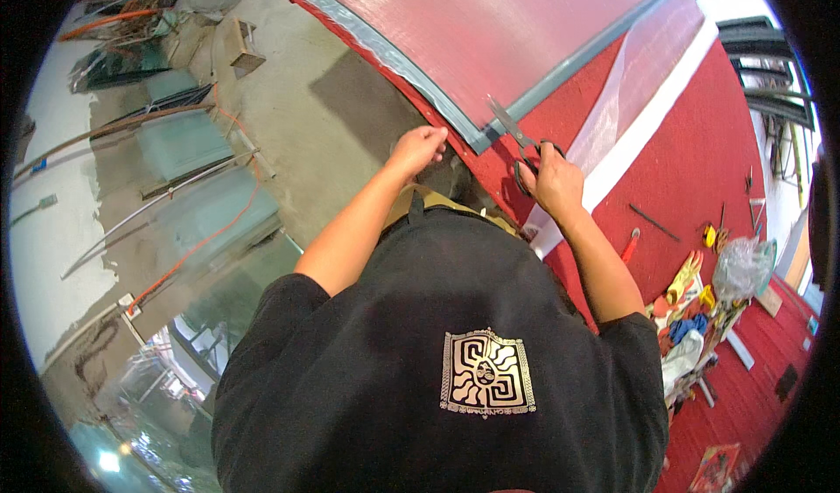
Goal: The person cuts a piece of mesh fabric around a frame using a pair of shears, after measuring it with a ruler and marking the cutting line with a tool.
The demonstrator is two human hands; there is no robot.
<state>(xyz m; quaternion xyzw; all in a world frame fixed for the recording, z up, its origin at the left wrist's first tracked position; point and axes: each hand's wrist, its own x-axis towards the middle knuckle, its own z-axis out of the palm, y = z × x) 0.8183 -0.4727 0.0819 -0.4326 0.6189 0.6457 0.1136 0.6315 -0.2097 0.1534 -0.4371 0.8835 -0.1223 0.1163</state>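
Observation:
My right hand (556,181) grips a pair of scissors (514,132) by its black handles. The blades point away from me, slightly apart, over the near corner of a grey screen frame (560,76). Fine translucent mesh (490,29) is stretched across the frame, and a loose strip of mesh (350,26) hangs past its left edge. Just left of that corner is my left hand (418,150), its fingers curled together; whatever they pinch, if anything, is too small to make out. The frame lies on a red-covered table (604,130).
A spare length of white mesh (652,99) runs diagonally beside the frame. Farther right lie a red-handled tool (631,244), a dark rod (654,222), yellow gloves (684,276) and a clear plastic bag (742,267). Glass panes (184,147) lean along the left, near an orange cord (206,252).

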